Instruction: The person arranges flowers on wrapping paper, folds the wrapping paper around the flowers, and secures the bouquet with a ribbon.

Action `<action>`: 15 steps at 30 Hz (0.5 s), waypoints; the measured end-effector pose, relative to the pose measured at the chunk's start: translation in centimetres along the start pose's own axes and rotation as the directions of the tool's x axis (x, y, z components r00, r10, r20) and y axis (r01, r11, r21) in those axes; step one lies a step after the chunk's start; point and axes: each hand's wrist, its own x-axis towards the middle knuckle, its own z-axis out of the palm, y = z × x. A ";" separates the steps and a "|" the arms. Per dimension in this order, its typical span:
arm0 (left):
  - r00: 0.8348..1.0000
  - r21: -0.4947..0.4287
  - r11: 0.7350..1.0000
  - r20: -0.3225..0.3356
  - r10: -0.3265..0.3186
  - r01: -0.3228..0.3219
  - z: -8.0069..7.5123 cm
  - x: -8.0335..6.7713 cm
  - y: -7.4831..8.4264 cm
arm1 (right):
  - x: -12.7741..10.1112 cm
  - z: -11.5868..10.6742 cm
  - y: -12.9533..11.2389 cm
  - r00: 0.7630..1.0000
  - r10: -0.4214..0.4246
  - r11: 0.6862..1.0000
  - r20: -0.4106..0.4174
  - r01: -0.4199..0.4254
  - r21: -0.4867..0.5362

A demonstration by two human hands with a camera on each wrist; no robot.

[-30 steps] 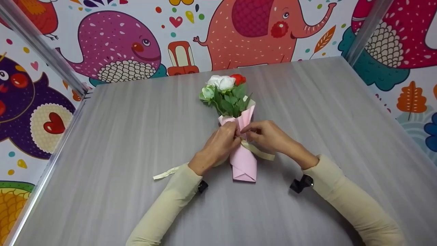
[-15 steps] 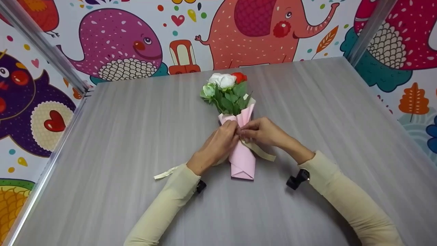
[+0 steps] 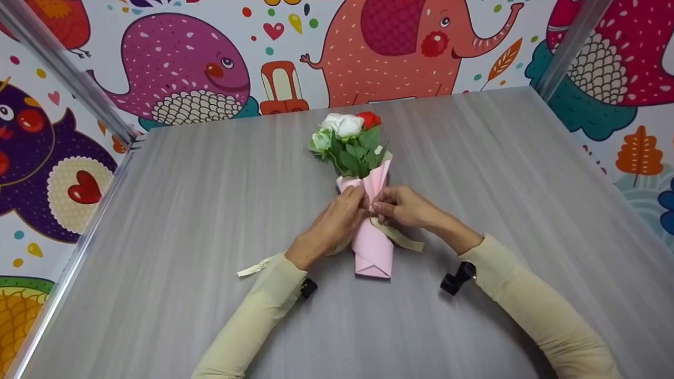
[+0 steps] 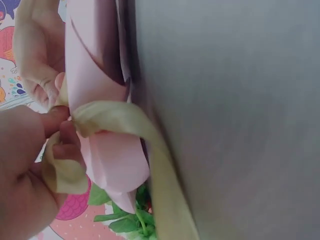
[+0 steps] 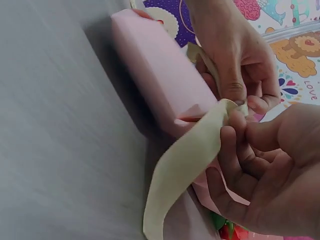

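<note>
— What are your hands doing right now?

— My left hand (image 3: 337, 221) and right hand (image 3: 403, 206) are both pinching the ribbon (image 3: 398, 236) where it is crossing the waist of the pink wrap (image 3: 373, 247). That is my grip: fingertips of both hands closed on the ribbon, meeting over the paper.

— Where is the bouquet (image 3: 363, 189) lying?

— It is resting flat on the grey worktop (image 3: 184, 210), flowers (image 3: 345, 129) pointing away from me, folded end toward me.

— Has anything shifted in the last second?

— My right hand is drawing in closer to the left, and the loose tail on the right is trailing shorter beside the wrap. I judge the ribbon is tightening round the paper, with the knot not yet made. The other tail (image 3: 255, 267) is lying by my left sleeve (image 3: 253, 321).
</note>
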 end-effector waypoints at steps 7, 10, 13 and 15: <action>0.998 -0.011 0.999 -0.037 0.050 -0.050 -0.1 0.0 -0.6 | -0.1 -0.2 0.3 0.996 -0.087 0.993 0.005 0.086 0.077; 0.997 0.000 0.998 -0.040 0.066 -0.067 -0.1 -0.1 -0.8 | -0.2 -0.3 0.6 0.989 -0.146 0.989 0.007 0.145 0.037; 0.994 0.007 0.996 -0.052 0.094 -0.093 -0.1 -0.1 -0.9 | -0.1 -0.4 0.8 0.984 -0.180 0.983 0.015 0.180 -0.022; 0.992 0.003 0.994 -0.055 0.112 -0.112 0.0 -0.1 -1.0 | -0.1 -0.4 0.8 0.983 -0.183 0.982 0.018 0.184 -0.051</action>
